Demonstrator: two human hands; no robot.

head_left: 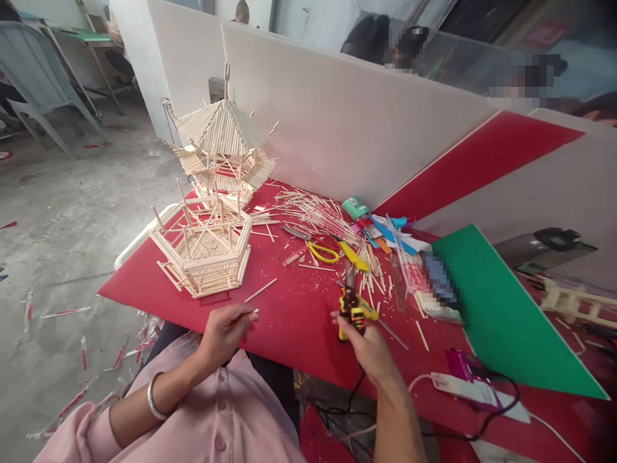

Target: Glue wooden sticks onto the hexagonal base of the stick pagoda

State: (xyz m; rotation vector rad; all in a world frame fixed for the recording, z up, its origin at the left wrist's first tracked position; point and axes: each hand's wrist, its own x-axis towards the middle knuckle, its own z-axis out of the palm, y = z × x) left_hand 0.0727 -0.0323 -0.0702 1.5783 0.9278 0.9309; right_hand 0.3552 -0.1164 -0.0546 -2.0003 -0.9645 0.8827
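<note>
A yellow-and-black hand tool (354, 308), blurred and perhaps a glue gun, is wrapped in my right hand (370, 350) over the near part of the red table (289, 331), its dark nose pointing away from me. My left hand (225, 334) is off to its left, grip narrow, fingertips together; a pale speck (255, 313) shows there, but I cannot tell whether I hold anything. To work well, I judge, I should steady the tool and point its nose clear of my fingertips. Just beyond my left hand lies a loose stick (261, 289), then a six-sided stick frame (212, 260), with a roofed stick pagoda (226, 132) behind. Right of these are scissors (297, 233), scattered sticks (313, 209) and a green packet (355, 207). Its label is too small to read; a red sign (547, 33) beyond the partition (313, 116) is blurred.
</note>
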